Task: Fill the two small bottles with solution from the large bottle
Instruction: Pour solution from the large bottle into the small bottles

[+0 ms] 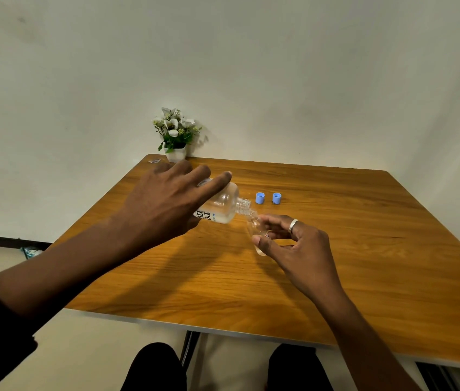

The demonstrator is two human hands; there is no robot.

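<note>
Head view | left hand (163,198) grips tilted large bottle (223,204) | right hand (293,241) pinches small bottle (257,235) at its 4 o'clock | two blue caps (268,198) on desk (364,249)

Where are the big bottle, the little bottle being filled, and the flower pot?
large bottle (224,203), head view, on its clear shoulder.
small bottle (254,227), head view, on its clear body.
flower pot (176,154), head view, on the white pot's front.
</note>
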